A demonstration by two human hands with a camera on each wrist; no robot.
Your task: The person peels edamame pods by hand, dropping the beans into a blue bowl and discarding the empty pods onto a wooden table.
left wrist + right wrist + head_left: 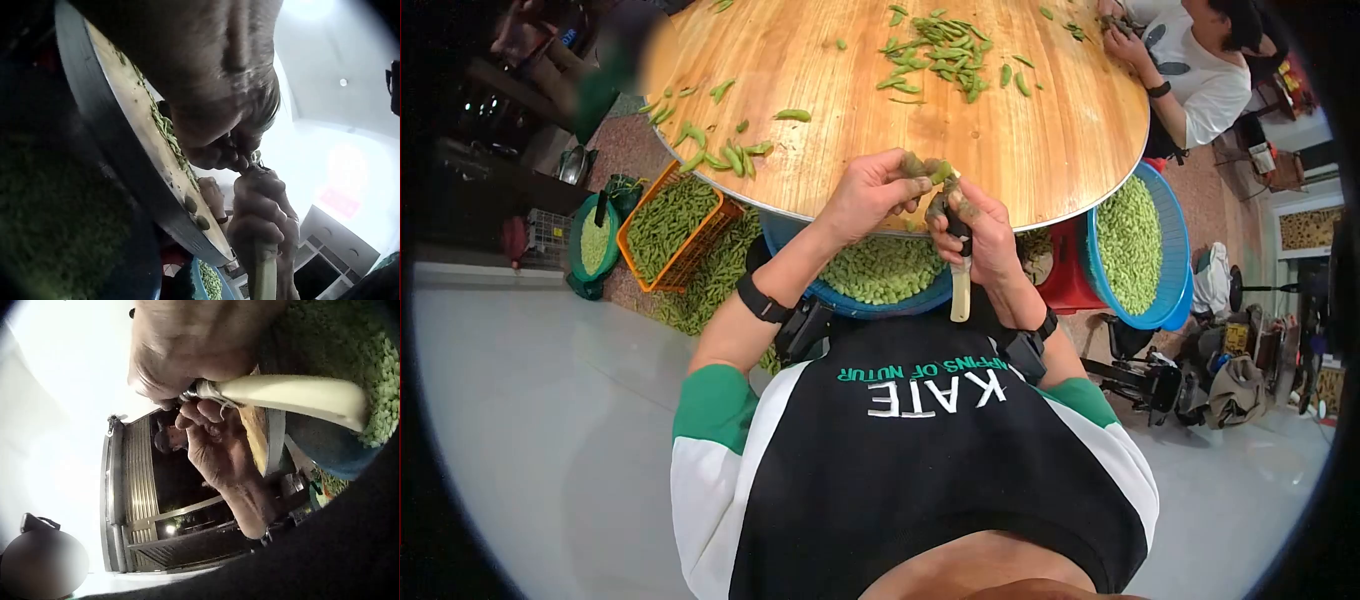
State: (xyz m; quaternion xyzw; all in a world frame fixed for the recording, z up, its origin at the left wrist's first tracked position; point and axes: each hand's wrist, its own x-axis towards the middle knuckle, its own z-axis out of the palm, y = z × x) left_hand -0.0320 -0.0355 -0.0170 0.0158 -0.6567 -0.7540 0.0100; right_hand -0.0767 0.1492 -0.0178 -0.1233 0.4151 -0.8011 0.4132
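Observation:
My left hand [870, 192] pinches a green bean pod [941, 173] between thumb and fingers, just over the table's near edge. Right beside it, my right hand [984, 240] grips a tool with a pale cream handle [961, 295] and a black-wrapped part. That handle [294, 397] sticks out below the curled fingers in the right wrist view; the tool's working end is hidden by the hands. The fingertips of both hands come together at the pod and look darkly stained. Shelled green beans [882, 272] fill a blue basin [778, 235] beneath my hands.
The round wooden table [780, 75] carries a pile of pods [950, 50] and scattered pods [735, 157] at left. An orange crate [722, 215] holds more pods. At right, a blue basket [1178, 250] of shelled beans stands by a red stool [1065, 265]. Another person [1200, 70] works across the table.

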